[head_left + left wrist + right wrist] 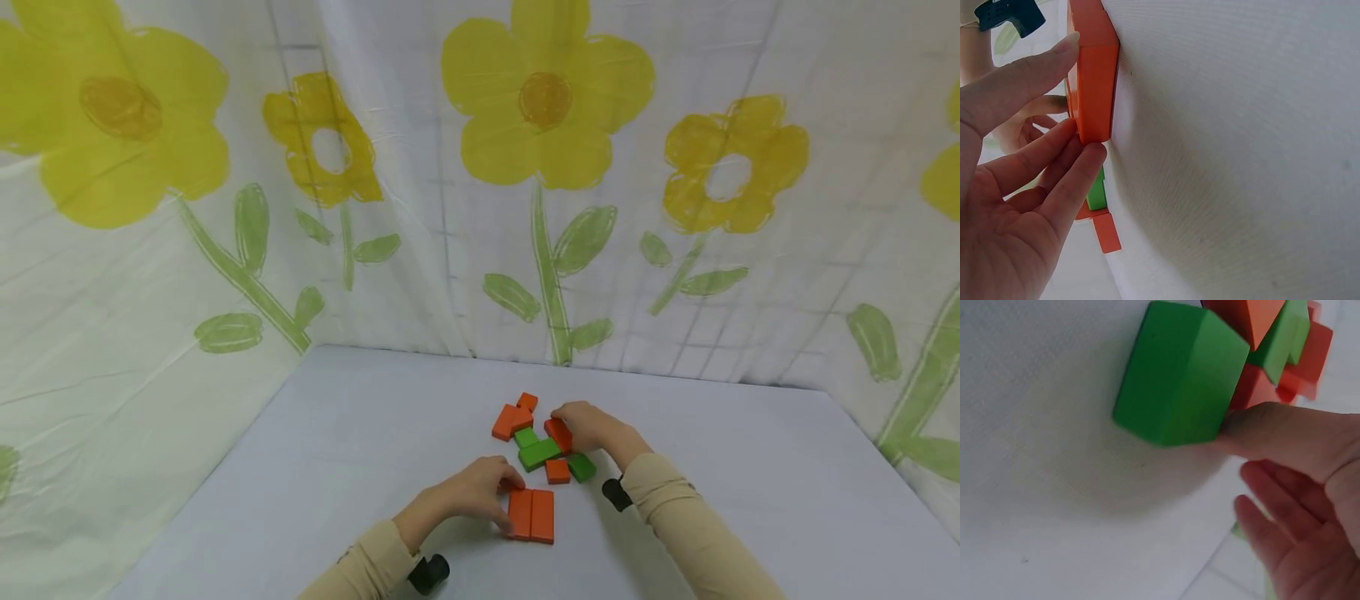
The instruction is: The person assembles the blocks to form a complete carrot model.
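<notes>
Two long orange blocks [542, 517] lie side by side on the white table. My left hand [480, 492] holds the left one by its ends, the thumb at the near end and fingertips at the far end. In the left wrist view, the thumb touches the edge of this orange block [1096, 94]. Farther back, my right hand [596, 429] grips a red block [557, 435], partly hidden under the fingers. In the right wrist view, its thumb is beside a green block [1182, 375], which has angled faces.
A loose group of blocks surrounds the red one: a long green block [539, 454], a small green block [526, 437], a small orange block [557, 472] and an orange block [512, 422] behind. A flower-printed curtain [420, 250] hangs beyond the table [360, 433].
</notes>
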The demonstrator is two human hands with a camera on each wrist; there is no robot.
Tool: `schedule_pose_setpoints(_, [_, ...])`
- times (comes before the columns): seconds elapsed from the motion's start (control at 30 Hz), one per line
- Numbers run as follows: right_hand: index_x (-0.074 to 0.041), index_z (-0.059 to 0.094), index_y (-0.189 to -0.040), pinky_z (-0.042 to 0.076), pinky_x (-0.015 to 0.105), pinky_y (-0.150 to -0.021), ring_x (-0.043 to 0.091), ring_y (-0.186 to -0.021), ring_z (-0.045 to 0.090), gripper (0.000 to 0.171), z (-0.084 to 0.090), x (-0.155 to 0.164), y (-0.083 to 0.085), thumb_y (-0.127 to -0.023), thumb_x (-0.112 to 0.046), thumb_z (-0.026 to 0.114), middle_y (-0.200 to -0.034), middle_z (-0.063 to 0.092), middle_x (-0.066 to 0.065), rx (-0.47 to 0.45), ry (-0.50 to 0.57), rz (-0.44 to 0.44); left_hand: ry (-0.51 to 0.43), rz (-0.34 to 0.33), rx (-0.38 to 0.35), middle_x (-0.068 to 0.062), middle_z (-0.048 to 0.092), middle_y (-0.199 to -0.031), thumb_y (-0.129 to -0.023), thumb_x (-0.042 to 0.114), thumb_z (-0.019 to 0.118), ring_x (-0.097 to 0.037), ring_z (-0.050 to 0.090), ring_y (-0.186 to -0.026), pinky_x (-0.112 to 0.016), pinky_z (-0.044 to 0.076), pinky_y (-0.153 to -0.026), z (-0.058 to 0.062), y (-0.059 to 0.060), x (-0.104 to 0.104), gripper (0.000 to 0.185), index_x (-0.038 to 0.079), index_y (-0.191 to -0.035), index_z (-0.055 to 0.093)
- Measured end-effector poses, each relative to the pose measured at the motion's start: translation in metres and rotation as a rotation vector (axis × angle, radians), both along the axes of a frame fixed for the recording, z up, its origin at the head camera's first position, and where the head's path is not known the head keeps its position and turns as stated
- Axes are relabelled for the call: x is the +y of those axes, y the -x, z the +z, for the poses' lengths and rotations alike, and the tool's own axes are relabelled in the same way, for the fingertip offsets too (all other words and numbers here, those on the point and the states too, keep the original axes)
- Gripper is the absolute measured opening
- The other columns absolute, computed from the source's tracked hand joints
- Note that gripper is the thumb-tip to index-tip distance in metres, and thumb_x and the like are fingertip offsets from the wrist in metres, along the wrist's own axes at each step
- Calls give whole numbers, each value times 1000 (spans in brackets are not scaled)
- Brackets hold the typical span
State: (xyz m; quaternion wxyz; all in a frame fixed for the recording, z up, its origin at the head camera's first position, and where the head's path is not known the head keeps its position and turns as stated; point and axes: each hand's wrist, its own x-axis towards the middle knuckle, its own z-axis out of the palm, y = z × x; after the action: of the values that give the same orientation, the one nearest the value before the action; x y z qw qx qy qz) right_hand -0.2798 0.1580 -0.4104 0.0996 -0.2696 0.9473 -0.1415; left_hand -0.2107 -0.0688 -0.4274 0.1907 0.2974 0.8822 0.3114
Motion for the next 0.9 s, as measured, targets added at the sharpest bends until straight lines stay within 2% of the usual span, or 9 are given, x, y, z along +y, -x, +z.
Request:
schedule_pose_setpoints(0.2, [9, 61, -116, 48, 48, -88, 35, -101, 57, 56, -3, 16, -3, -68, -8, 85, -110, 63, 19, 106, 127, -101, 7, 3, 10, 7, 56, -91, -70, 11, 87, -4, 49, -84, -20, 45, -79, 0, 0, 0, 43, 4, -109, 69])
schedule_pose_setpoints(0.33, [7, 62, -114, 49, 49, -85, 35, -99, 58, 58, -8, 28, -16, -67, -15, 87, -107, 64, 16, 137, 211, -143, 9, 7, 16, 7, 56, -90, -70, 10, 87, -4, 49, -83, -20, 45, -78, 0, -2, 0, 43, 5, -109, 69])
schedule_pose_setpoints(0.5, [2, 65, -109, 50, 45, -80, 30, -93, 59, 56, -6, 35, -50, -62, -15, 90, -102, 65, 8, 121, 257, -96, 4, 2, 32, 7, 56, -91, -69, 11, 87, -4, 49, -84, -21, 45, -79, 0, -2, 0, 44, 4, -109, 69])
schedule_pose_setpoints(0.63, [1, 65, -110, 51, 42, -79, 26, -92, 60, 59, -9, 35, -73, -61, -18, 91, -103, 66, 5, 82, 285, -17, 5, -3, 41, 7, 57, -92, -69, 11, 87, -4, 49, -84, -21, 45, -79, 0, -1, 0, 44, 4, -109, 69])
schedule_pose_setpoints(0.77, [2, 64, -111, 52, 42, -79, 27, -93, 60, 61, -13, 34, -89, -61, -19, 91, -104, 66, 5, 13, 298, 18, 1, 0, 32, 7, 57, -92, -70, 11, 87, -5, 49, -84, -21, 45, -79, 0, -2, 0, 43, 4, -109, 70])
schedule_pose_setpoints(0.9, [3, 64, -111, 52, 43, -79, 27, -94, 60, 61, -15, 31, -97, -61, -20, 91, -104, 66, 6, -31, 284, 17, 1, 3, 33, 6, 57, -93, -69, 11, 87, -5, 49, -85, -21, 45, -80, 0, -3, 1, 44, 4, -109, 70])
